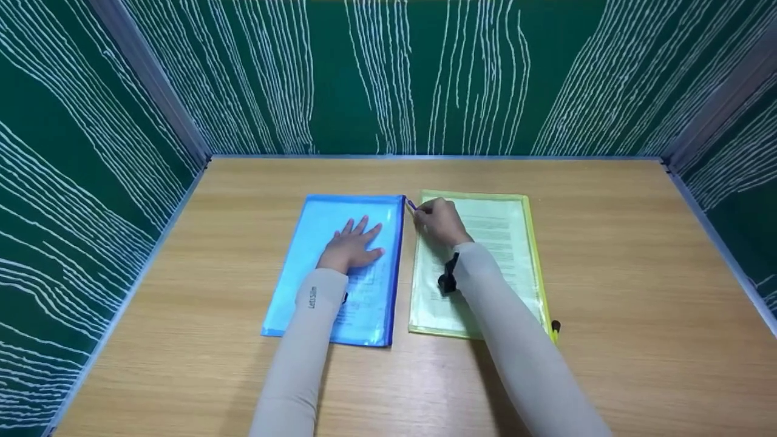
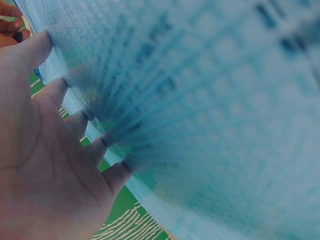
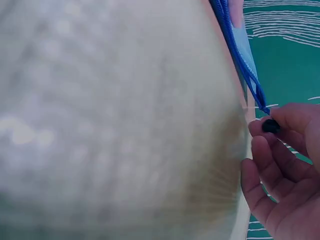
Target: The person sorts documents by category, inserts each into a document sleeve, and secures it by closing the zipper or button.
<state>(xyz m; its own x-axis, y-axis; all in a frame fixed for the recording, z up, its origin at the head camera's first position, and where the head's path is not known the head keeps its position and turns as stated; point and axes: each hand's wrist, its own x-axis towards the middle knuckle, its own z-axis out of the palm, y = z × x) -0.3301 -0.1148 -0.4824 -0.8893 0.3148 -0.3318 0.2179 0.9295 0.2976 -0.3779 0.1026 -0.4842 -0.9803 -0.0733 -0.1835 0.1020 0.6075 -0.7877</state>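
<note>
A blue zip folder point(image 1: 291, 291) with printed paper inside lies flat on the table, its darker zip edge along the right side. My left hand point(image 1: 351, 247) rests on it with fingers spread; the left wrist view shows the fingertips point(image 2: 116, 175) against its surface. At the folder's far right corner, my right hand point(image 1: 445, 221) pinches the zip's pull cord point(image 3: 245, 67) between thumb and finger. The black end of the cord point(image 3: 271, 126) shows between those fingertips. Beneath my right hand and forearm lies a yellow-green zip folder point(image 1: 434, 303), partly hidden, also holding printed paper.
The wooden table point(image 1: 631, 273) extends around both folders. The yellow-green folder's black-tipped pull point(image 1: 555, 326) lies at its near right corner. Green panels point(image 1: 331, 79) with white wavy lines enclose the table at the back and both sides.
</note>
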